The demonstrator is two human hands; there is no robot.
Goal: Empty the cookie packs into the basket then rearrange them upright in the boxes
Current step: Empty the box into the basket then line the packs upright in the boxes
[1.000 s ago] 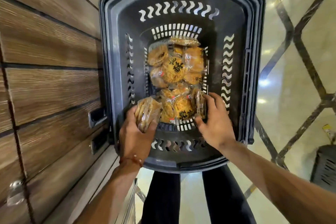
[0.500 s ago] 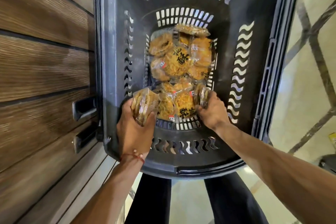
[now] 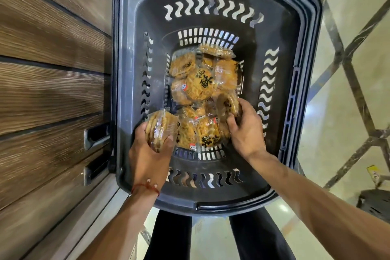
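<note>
Your right hand has moved further up the pile since a moment ago and now curls round a pack, which is blurred and seems to be tilted on edge. Your left hand grips a stack of packs standing on edge, faces sideways, in the near-left corner of the basket. The pile lies mostly flat on its floor.

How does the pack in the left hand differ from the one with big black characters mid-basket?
The left-hand pack is gripped by the left hand and stands on edge, showing the cookies' stacked rims; the centre pack lies flat, face up, untouched. The left-hand pack is off the pile, near the basket's left wall; the centre pack rests in the pile. Both are clear wrappers of round golden cookies.
</note>
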